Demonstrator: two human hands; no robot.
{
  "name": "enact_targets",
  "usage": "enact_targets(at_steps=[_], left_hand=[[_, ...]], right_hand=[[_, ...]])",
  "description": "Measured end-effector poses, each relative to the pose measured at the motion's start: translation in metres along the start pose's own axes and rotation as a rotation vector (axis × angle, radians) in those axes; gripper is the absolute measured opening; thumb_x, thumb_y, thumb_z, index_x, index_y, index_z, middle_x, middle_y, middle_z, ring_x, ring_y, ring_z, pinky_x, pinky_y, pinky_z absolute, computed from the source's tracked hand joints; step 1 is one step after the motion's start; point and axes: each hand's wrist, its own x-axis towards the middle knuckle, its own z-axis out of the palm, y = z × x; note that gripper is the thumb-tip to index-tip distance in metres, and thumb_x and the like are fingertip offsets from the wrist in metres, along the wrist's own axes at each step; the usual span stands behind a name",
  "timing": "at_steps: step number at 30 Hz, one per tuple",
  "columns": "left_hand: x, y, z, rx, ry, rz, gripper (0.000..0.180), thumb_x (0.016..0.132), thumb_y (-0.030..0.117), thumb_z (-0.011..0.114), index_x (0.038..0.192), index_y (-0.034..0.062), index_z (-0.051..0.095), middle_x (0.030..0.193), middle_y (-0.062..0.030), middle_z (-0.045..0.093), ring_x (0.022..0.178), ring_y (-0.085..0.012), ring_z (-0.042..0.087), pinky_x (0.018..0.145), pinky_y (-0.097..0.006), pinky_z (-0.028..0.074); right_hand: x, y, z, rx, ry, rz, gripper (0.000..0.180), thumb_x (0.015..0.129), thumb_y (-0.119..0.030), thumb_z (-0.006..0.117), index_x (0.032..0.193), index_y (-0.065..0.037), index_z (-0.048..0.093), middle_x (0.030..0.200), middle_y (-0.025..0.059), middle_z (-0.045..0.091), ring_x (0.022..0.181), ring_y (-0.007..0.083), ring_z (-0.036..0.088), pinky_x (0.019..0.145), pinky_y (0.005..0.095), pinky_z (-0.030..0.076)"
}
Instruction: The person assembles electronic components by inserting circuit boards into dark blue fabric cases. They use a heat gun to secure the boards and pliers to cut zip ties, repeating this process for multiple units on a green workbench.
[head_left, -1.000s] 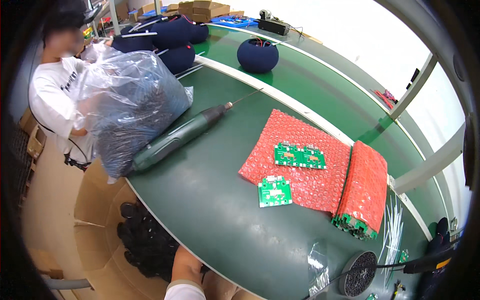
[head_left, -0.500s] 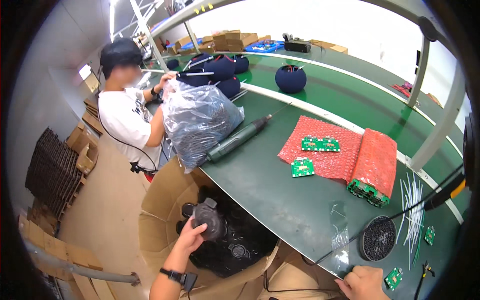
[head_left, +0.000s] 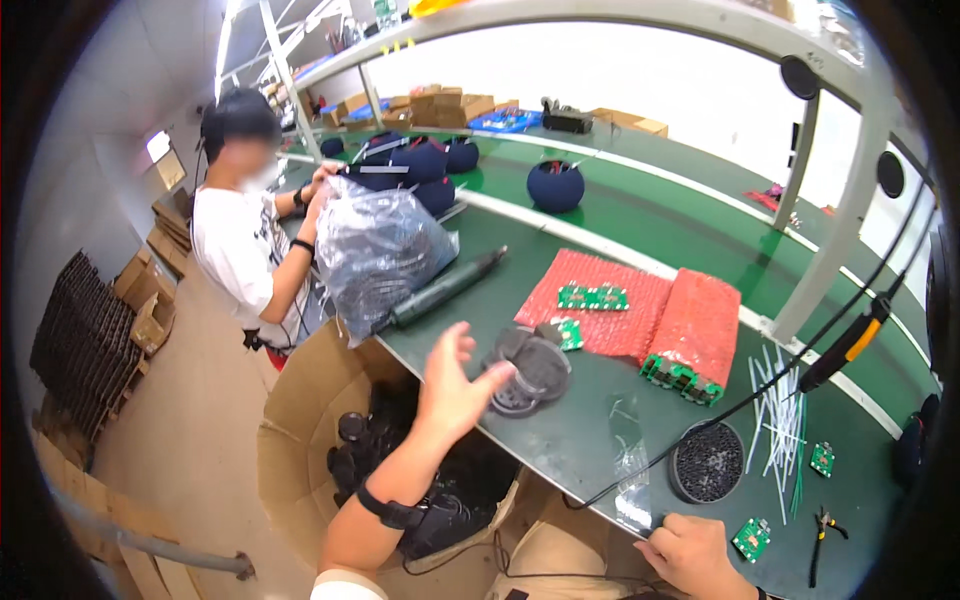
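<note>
My left hand (head_left: 455,385) reaches over the table's near edge with its fingers spread. Just beyond its thumb are round black plastic housings (head_left: 540,368), blurred and overlapping; whether the thumb touches them I cannot tell. Below that arm, a cardboard box (head_left: 300,400) holds several more black housings (head_left: 350,428). My right hand (head_left: 690,555) rests at the table's near edge, fingers curled in and nothing visible in them. Close to it lie a clear plastic bag (head_left: 632,465), a round tub of small black pieces (head_left: 706,462) and a green circuit board (head_left: 752,540).
Red bubble wrap (head_left: 700,325) covers stacked boards. White cable ties (head_left: 775,420), cutters (head_left: 825,545) and a hanging electric screwdriver (head_left: 850,345) are at right. A dark green tool (head_left: 450,288) lies by a filled plastic bag (head_left: 375,250). A person (head_left: 245,230) stands far left.
My left hand has risen from the box to the table and opened, and the black housing it held is now on or just above the tabletop. My right hand stays at the edge.
</note>
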Motion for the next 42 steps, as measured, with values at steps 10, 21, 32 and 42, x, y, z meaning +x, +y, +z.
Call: enact_targets(at_steps=[10,21,32,42], left_hand=[[-0.085,-0.297,0.042,-0.531,-0.307,-1.115,0.022,0.103,0.020,0.062,0.119,0.0065,0.067,0.112,-0.0126,0.074,0.095,-0.0253,0.074,0.081,-0.043,0.062],[-0.041,-0.445,0.283,0.008,-0.542,-1.026,0.023,0.099,0.015,0.067,0.121,0.0080,0.068,0.108,-0.0118,0.075,0.096,-0.0240,0.074,0.080,-0.040,0.062],[-0.050,-0.453,0.307,0.080,-0.439,-1.113,0.024,0.098,0.016,0.070,0.121,0.0074,0.068,0.109,-0.0109,0.076,0.099,-0.0247,0.074,0.082,-0.041,0.062],[-0.073,-0.436,0.196,-0.608,-0.128,-1.162,0.025,0.097,0.016,0.072,0.120,0.0069,0.068,0.110,-0.0100,0.076,0.102,-0.0254,0.074,0.084,-0.042,0.061]], right_hand=[[0.016,-0.008,0.006,-0.126,-0.158,0.010,0.045,0.082,-0.015,0.088,0.067,-0.011,0.045,0.069,0.0106,0.046,0.060,0.0339,0.055,0.052,0.0463,0.044],[0.025,0.004,0.008,-0.108,-0.256,-0.001,0.038,0.075,-0.013,0.087,0.073,-0.015,0.049,0.073,0.0062,0.045,0.058,0.0269,0.053,0.049,0.0417,0.040],[0.040,0.005,-0.008,-0.001,-0.333,0.013,0.019,0.072,-0.017,0.074,0.076,-0.015,0.055,0.077,0.0055,0.048,0.064,0.0239,0.057,0.050,0.0392,0.044],[0.022,0.008,-0.004,0.032,-0.186,0.019,0.024,0.079,-0.017,0.078,0.076,-0.015,0.054,0.078,0.0051,0.051,0.065,0.0246,0.060,0.052,0.0399,0.048]])
